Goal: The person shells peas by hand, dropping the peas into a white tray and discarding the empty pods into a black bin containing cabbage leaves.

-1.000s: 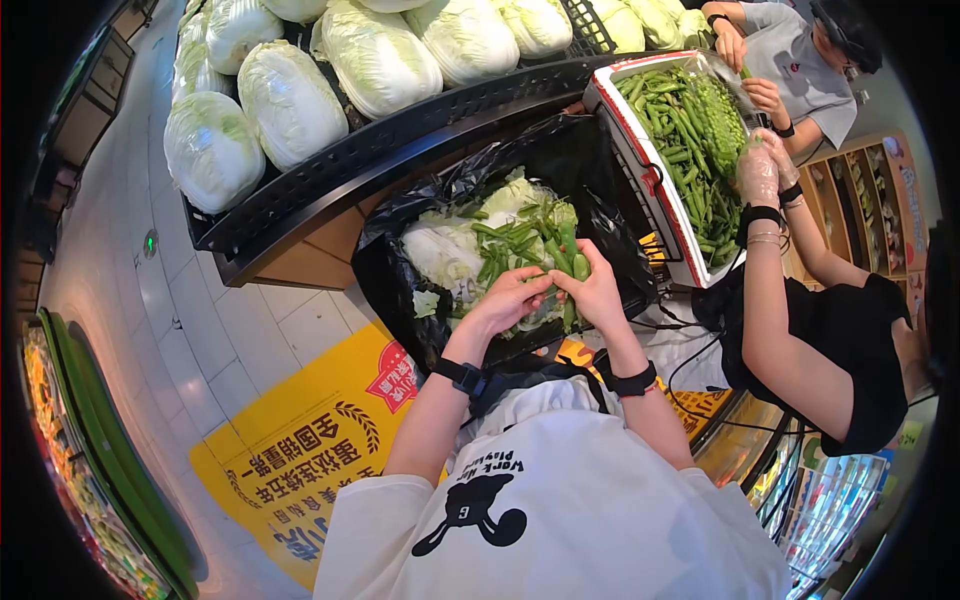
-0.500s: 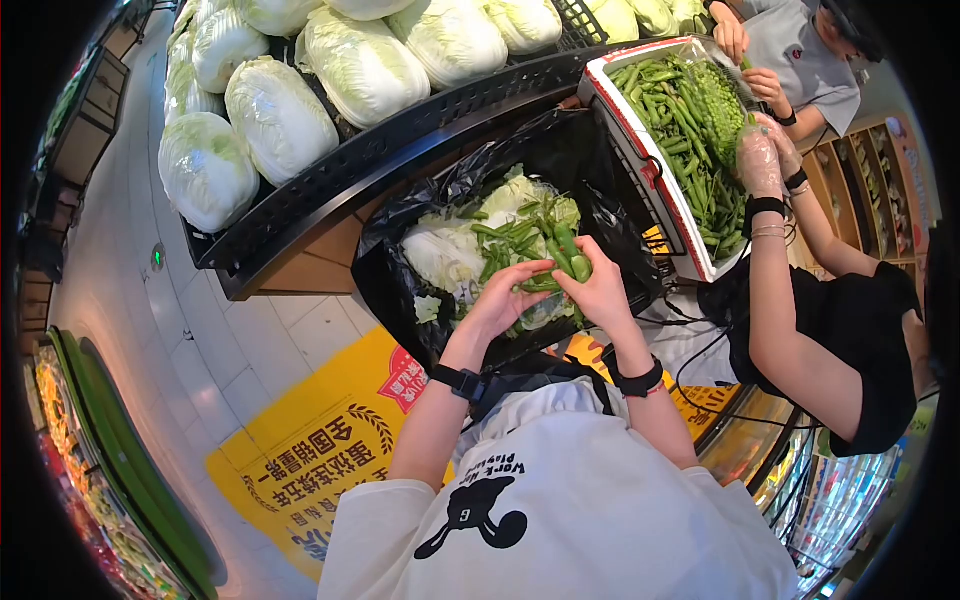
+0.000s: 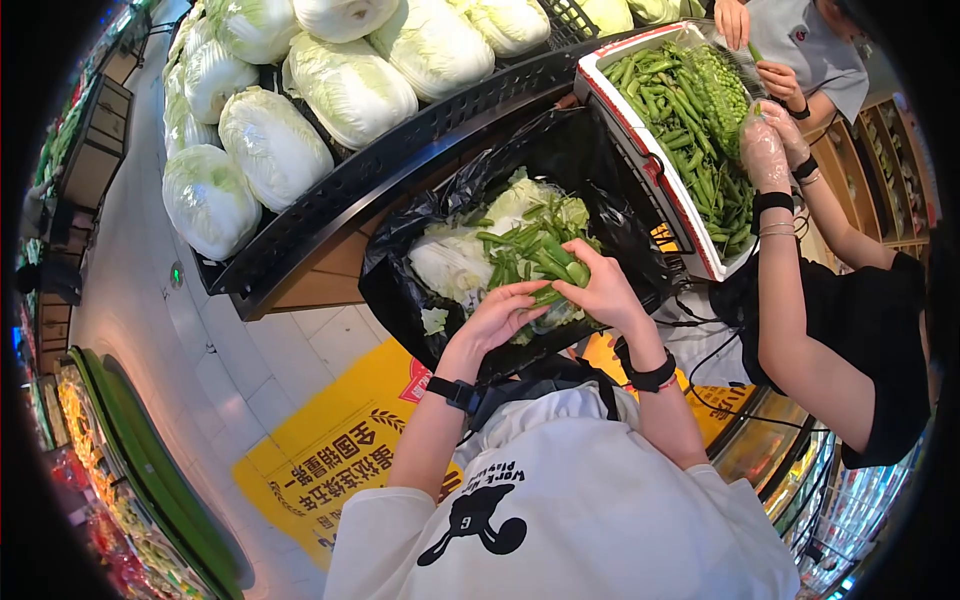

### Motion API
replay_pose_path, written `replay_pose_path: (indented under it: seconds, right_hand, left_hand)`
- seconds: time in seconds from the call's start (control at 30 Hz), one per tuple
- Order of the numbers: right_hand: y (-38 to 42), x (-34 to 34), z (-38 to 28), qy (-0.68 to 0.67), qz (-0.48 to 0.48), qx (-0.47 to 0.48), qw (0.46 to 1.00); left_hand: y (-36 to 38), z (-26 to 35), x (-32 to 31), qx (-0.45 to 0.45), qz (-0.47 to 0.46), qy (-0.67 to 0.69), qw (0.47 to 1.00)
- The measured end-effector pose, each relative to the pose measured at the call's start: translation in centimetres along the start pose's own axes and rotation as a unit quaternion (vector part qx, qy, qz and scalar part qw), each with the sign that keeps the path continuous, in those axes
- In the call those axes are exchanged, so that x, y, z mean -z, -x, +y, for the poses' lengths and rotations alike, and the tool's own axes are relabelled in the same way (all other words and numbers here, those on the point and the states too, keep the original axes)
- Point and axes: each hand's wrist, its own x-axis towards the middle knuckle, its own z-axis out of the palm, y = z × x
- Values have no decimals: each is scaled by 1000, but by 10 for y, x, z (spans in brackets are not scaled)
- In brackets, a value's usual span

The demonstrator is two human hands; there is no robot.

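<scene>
Over a black plastic bag [image 3: 400, 225], my left hand [image 3: 500, 315] and my right hand [image 3: 608, 288] are close together. Green pea pods [image 3: 562, 262] are pinched in my right hand. The curled fingers of my left hand touch the lower end of a pod in my right hand. Inside the bag lie pale cabbage leaves [image 3: 445, 262] with green pods and shells scattered on top. A white box [image 3: 690, 235] beyond my right hand holds many pods [image 3: 680, 135] and a clear tray of shelled peas [image 3: 722, 100].
Cabbages [image 3: 275, 148] are stacked on a black-edged shelf [image 3: 375, 165] at the upper left. At the right, a co-worker's gloved hands [image 3: 768, 150] work beside the box; another person's hands [image 3: 780, 80] hold a pod. Cables [image 3: 720, 350] hang near my right wrist.
The view has shifted slightly, so the cabbages and shelf appear lower. My fingers have moved a little around the pods. The co-worker's gloved hands remain beside the box.
</scene>
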Motion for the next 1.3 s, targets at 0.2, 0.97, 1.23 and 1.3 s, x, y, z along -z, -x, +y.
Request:
replay_pose_path:
  seconds: [0.2,0.97,1.23,1.3]
  right_hand:
    - [3,6,19,-91,42,-9,995]
    - [75,42,93,-213,81,-143,963]
    - [96,66,97,-223,117,-151,956]
    - [97,69,97,-244,127,-159,948]
  left_hand:
    - [5,9,1,-42,-12,73,996]
    - [-169,134,-159,-119,-49,157,979]
    - [-243,151,-358,-119,-96,16,988]
    - [-247,140,-356,-113,-84,8,990]
